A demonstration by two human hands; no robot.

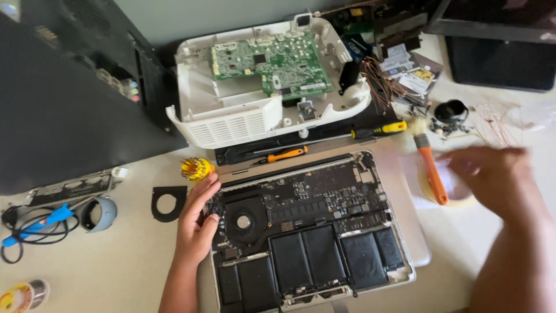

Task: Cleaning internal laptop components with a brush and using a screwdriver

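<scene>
Head view: the opened laptop (313,232) lies at the near centre of the table (116,266), bottom cover off, with black battery cells (307,255) nearest the person and the round fan (244,221) and circuit board behind them. The left hand (197,223) rests on the laptop's left edge beside the fan, fingers extended and loosely together, gripping nothing. The right hand (498,177) is blurred above the table to the right of the laptop; whether it grips anything cannot be told. Just beside it lies an orange-handled brush (431,168) on a roll of tape (452,194). Beyond the laptop lie a small orange screwdriver (286,154) and a long yellow-handled screwdriver (379,129). A yellow bit holder (196,168) stands near the left fingertips. Farthest, a white plastic housing (231,119) carries a green circuit board (269,62).
</scene>
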